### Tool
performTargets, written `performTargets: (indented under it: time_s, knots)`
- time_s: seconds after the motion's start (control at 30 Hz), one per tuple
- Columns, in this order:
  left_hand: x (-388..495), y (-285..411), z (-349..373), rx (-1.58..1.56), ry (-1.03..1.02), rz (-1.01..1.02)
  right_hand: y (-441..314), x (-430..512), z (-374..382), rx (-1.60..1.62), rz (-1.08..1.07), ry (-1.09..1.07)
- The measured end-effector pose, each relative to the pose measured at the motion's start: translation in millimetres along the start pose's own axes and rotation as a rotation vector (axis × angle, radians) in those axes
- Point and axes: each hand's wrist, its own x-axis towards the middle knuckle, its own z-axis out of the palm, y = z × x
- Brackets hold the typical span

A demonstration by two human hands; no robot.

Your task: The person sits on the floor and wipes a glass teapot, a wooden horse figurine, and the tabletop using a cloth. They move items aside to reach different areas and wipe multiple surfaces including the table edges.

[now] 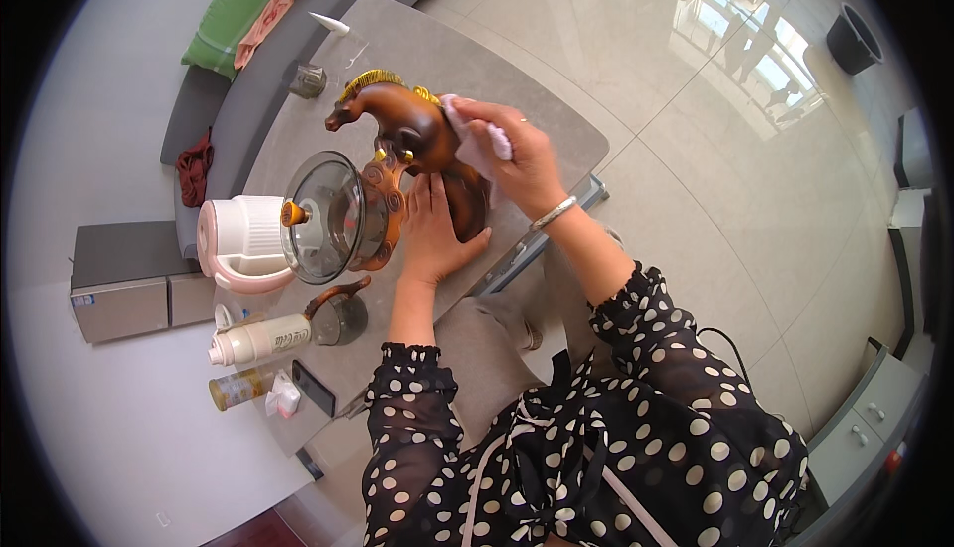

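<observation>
A brown horse figurine with a gold mane stands on the grey table. My right hand presses a pale lilac cloth against its back. Lower down, my left hand braces the figurine, fingers against its lower body and thumb spread around the dark brown part. Scrolled brown supports join the horse to a round glass bowl. The bowl's clear glass lid carries an amber knob. My left palm is hidden, as are the right fingertips under the cloth.
Close to the lid stands a white and pink kettle. Nearer me are a glass teapot, a white bottle, a jar, tissues and a phone. A drinking glass and white tube lie beyond the horse.
</observation>
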Motion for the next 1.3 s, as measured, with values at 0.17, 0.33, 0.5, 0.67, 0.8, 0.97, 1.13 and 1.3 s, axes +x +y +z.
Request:
performTargets:
  time_s: [0.17, 0.33, 0.5, 0.67, 0.8, 0.97, 1.13, 1.3]
  knots:
    - [1, 0, 0, -0.014, -0.009, -0.005, 3, -2, -2, -0.144, -0.011, -0.043]
    - [1, 0, 0, -0.018, -0.012, -0.003, -1, -10, -10, -0.084, 0.120, -0.034]
    - [1, 0, 0, -0.021, 0.028, 0.017, -2, 1, 13, 0.018, -0.040, 0.019]
    - [2, 1, -1, -0.025, -0.008, -0.016, -2, 9, 1, -0.056, 0.153, -0.054]
    - [1, 2, -2, -0.011, -0.007, -0.029, -8, 24, 6, 0.104, 0.137, -0.086]
    - [2, 2, -2, -0.029, -0.025, -0.039, 9, 40, 17, -0.021, 0.116, -0.135]
    - [3, 2, -2, -0.027, -0.028, -0.036, 23, 31, 1, -0.223, -0.004, -0.174]
    - [2, 1, -2, -0.019, -0.014, -0.019, 1, 18, 4, -0.172, -0.035, -0.049]
